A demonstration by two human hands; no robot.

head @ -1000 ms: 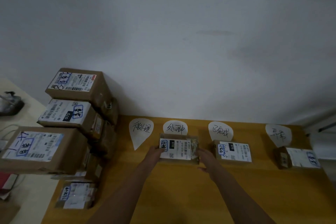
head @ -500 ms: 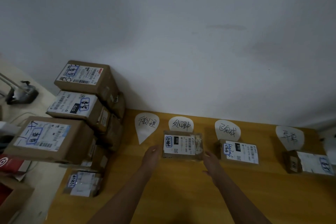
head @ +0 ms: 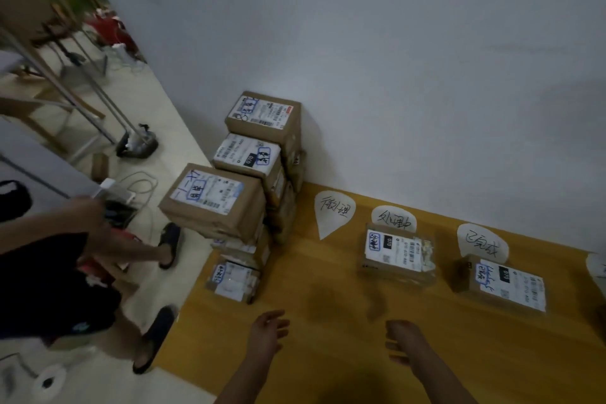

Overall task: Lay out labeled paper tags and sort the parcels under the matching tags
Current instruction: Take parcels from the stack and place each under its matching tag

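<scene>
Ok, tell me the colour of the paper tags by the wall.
The paper tags are white with dark handwriting; head view.

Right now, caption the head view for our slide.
Left hand and right hand hover empty; parcels lie below two tags beside a stack.

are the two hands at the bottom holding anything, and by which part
Nothing is held: the left hand and the right hand are both open and empty above the yellow wooden surface.

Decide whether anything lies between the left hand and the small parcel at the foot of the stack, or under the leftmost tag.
Nothing visible does. Only bare wooden surface separates the open left hand from the small parcel, and the spot under the leftmost tag holds no parcel.
</scene>
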